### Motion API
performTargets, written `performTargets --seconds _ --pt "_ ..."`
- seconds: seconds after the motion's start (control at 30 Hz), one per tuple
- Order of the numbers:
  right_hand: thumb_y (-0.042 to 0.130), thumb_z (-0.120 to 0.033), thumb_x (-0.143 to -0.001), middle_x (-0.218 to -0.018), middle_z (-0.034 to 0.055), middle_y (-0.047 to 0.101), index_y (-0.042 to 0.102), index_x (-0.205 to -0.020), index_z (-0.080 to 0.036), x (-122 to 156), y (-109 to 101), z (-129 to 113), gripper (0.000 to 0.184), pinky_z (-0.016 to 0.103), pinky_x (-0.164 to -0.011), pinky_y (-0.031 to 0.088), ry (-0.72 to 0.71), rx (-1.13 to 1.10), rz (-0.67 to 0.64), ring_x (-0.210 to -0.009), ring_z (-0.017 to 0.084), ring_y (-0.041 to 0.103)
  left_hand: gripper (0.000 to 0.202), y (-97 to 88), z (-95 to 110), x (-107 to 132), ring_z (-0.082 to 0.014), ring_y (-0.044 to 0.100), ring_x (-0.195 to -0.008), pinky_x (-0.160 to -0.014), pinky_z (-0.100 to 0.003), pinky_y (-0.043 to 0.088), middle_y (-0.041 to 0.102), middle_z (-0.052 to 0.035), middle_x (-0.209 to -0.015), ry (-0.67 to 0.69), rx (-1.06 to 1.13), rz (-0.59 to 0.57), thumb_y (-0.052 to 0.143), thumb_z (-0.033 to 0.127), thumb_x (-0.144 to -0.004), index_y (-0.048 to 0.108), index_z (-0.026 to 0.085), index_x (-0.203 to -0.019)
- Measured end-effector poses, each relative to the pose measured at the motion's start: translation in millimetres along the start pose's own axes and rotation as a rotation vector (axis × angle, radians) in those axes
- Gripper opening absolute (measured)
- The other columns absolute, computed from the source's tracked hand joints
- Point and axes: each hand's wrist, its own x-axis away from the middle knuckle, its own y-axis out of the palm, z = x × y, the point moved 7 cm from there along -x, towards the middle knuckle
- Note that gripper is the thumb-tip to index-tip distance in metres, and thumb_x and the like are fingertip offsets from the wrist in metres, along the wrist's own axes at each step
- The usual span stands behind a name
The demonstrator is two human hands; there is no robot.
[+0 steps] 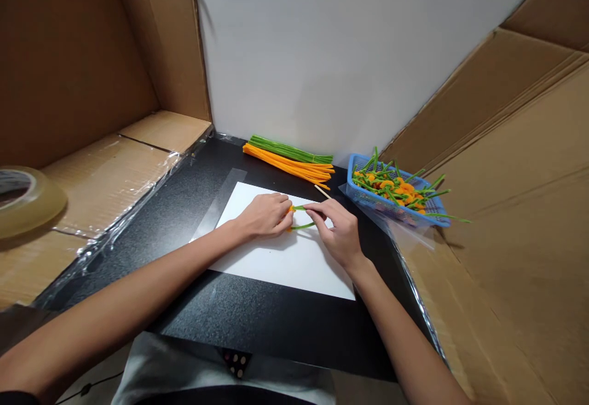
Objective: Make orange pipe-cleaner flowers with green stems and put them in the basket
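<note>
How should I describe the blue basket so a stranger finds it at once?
On the black table, find the far right corner by the white wall. The blue mesh basket is the only container, holding orange-and-green pipe-cleaner pieces.

two hands (262, 216) (332, 233), two pipe-cleaner bundles (288, 164) (289, 150) (orange, green), one blue basket (363, 161), one tape roll (46, 208)

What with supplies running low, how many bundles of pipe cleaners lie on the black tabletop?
2: a green bundle behind an orange bundle, both beyond the white paper, against the wall.
</note>
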Motion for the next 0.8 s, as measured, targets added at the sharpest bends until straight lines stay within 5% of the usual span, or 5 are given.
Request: performTargets --seconds 0.6,0.8 --pt "0.051 -0.016 -0.098 -0.082 0.0075 0.068 0.066 -0.094 -0.019 6 14 -3 0.016 0.034 -0.071 0.048 -0.115 0.181 -0.105 -0.077 0.022 0.059 0.031 3.0 10 1 -0.0194 0.057 -0.072 -0.066 -0.032 0.041 0.062 -0.007 -0.082 0.121 0.013 -0.014 0.034 0.03 -0.098 0.057 0.016 -0.083" --pt "0.052 -0.019 -0.097 -0.083 0.0065 0.071 0.068 -0.092 -0.02 5 5 7 0.016 0.034 -0.072 0.05 0.043 0.129 0.032 -0.077 0.021 0.064 0.024 2.5 -3 2 -0.019 0.06 -0.074 -0.064 -0.029 0.039 0.065 -0.004 -0.084 -0.034 0.183 0.059 0.037 0.037 -0.101 0.052 0.018 -0.097"
